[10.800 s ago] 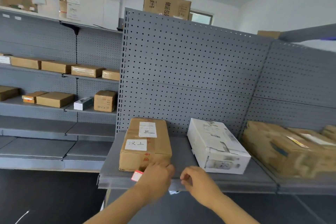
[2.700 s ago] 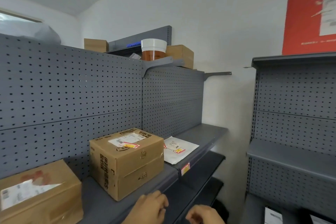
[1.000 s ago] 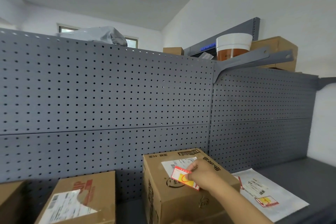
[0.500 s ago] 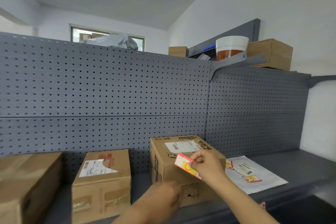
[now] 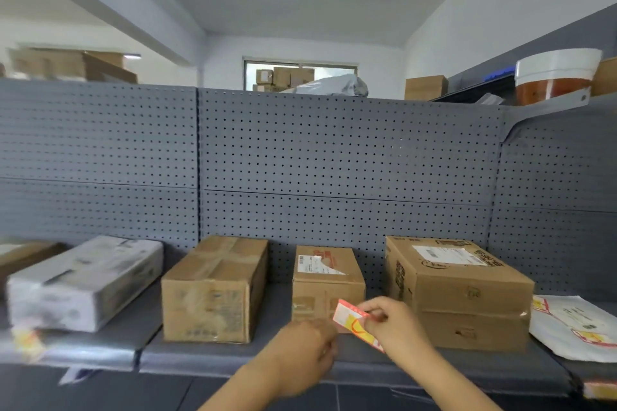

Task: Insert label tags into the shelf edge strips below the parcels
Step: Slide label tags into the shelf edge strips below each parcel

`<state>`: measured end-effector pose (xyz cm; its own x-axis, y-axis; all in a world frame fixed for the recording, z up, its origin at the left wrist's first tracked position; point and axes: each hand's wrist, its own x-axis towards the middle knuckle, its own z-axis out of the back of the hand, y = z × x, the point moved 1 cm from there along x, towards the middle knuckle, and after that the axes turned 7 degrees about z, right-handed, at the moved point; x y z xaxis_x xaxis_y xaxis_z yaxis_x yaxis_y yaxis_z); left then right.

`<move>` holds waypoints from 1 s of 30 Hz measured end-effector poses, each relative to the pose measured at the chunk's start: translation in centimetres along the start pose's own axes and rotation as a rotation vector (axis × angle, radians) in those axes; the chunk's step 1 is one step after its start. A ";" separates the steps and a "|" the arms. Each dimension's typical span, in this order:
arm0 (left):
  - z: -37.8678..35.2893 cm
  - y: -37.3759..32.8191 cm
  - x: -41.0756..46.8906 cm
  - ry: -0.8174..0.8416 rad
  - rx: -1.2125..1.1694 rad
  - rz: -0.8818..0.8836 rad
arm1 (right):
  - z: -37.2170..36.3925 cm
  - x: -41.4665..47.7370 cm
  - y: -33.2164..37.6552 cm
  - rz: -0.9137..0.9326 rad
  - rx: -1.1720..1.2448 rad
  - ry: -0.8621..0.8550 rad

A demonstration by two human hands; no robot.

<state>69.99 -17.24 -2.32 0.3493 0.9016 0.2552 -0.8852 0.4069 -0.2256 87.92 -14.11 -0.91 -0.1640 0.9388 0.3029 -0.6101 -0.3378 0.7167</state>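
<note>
My right hand (image 5: 395, 327) pinches a stack of red, white and yellow label tags (image 5: 352, 320) in front of a small brown parcel (image 5: 327, 280). My left hand (image 5: 307, 354) is curled just left of the tags, touching or nearly touching their lower edge; I cannot tell whether it holds a tag. Both hands hover above the grey shelf edge strip (image 5: 350, 374). A wide brown parcel (image 5: 213, 290) stands to the left, a taller brown parcel (image 5: 457, 290) to the right.
A white wrapped parcel (image 5: 83, 280) lies far left above a tag (image 5: 28, 340) in the strip. A white mailer bag (image 5: 577, 330) lies far right, above another tag (image 5: 599, 389). Grey pegboard (image 5: 334, 160) backs the shelf. A white tub (image 5: 554, 77) sits up on the top right shelf.
My view has swung left, bringing more parcels into sight. My right hand has carried the tags from the tall right parcel across to the small middle parcel, and my left hand has come up beside them.
</note>
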 end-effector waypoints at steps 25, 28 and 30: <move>0.1 26.3 -13.1 0.147 0.041 0.348 | -25.2 3.8 11.3 -0.012 -0.106 0.248; -1.4 27.0 -11.0 0.206 0.150 0.345 | -25.6 4.9 10.1 0.031 -0.109 0.238; -2.1 27.2 -10.1 0.220 0.192 0.372 | -25.9 5.5 9.6 0.049 -0.118 0.250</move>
<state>43.00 -14.96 -12.97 0.0361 0.9992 -0.0198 -0.9961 0.0344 -0.0808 61.08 -10.43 -8.69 -0.3728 0.9140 0.1602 -0.6804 -0.3867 0.6225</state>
